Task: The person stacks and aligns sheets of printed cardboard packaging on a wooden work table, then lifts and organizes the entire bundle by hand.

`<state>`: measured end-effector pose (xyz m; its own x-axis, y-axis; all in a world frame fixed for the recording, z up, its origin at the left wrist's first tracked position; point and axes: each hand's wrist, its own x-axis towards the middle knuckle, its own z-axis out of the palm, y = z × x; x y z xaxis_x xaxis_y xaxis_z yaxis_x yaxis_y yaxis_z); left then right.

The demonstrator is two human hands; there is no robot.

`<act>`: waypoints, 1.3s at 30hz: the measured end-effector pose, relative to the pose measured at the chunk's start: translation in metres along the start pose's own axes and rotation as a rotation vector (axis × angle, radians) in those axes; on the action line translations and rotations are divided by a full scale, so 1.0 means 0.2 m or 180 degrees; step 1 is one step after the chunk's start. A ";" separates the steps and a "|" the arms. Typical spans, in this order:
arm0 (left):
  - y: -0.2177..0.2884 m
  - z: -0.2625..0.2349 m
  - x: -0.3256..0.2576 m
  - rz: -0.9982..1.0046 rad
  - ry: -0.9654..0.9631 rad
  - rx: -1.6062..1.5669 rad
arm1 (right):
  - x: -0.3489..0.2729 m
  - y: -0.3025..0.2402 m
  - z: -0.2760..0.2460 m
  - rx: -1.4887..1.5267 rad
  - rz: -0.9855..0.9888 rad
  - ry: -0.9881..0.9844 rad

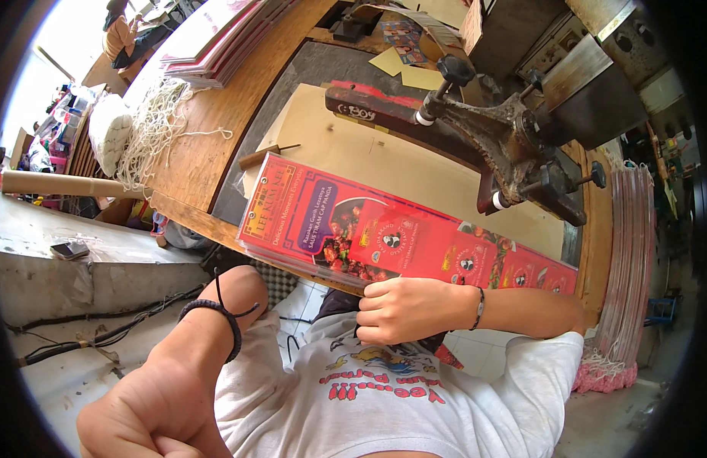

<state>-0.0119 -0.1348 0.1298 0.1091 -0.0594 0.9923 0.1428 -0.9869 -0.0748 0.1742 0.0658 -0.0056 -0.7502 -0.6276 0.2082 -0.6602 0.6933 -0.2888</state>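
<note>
A stack of red, glossy printed sheets (422, 237) with food pictures lies along the near edge of the workbench. My right hand (395, 309) is closed at the stack's near edge, its fingers curled; whatever is in them is hidden. Raised close in the lower left is my left hand (151, 412), away from the bench and closed, with its fingertips partly cut off by the picture's edge. Just beyond the stack's left end sits a wooden-handled awl (258, 157), its metal spike pointing right. Brown board (391, 156) lies under and behind the sheets.
A black metal clamp frame (513, 141) with knobs stands over the board at right. White cord (159, 126) lies tangled on the bench's left, near stacked sheets (216, 46). Corded sheets (628, 259) hang at right. A seated person (120, 38) is far left.
</note>
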 end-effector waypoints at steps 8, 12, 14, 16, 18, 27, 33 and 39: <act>-0.13 0.13 0.03 0.0618 0.0899 0.0446 | -0.01 0.00 0.00 0.0056 0.0046 -0.0023; -0.12 0.13 0.05 0.0678 0.0935 0.0426 | 0.00 0.00 0.00 0.0060 -0.0005 0.0027; -0.11 0.14 0.06 0.0520 0.0865 0.0545 | 0.00 0.00 -0.01 0.0034 -0.0002 -0.0008; -0.07 0.12 0.08 0.0229 0.0681 0.0814 | -0.01 0.00 0.00 -0.0018 -0.0017 -0.0023; -0.02 0.09 0.09 0.0164 0.0436 0.0889 | -0.02 0.01 0.02 -0.0100 -0.0052 -0.0019; -0.02 0.20 0.15 -0.0754 0.0008 0.1489 | -0.02 0.00 0.01 0.0010 -0.0022 -0.0001; -0.04 0.18 0.17 -0.0598 -0.0198 0.1318 | 0.00 0.01 0.01 -0.0011 -0.0052 0.0023; -0.02 0.22 0.11 -0.0432 0.0248 0.1571 | 0.00 0.01 0.01 -0.0048 -0.0059 0.0014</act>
<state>0.0335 -0.1265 0.1485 -0.0135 0.0347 0.9993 0.5998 -0.7994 0.0359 0.1740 0.0664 -0.0076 -0.7378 -0.6389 0.2176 -0.6746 0.6868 -0.2708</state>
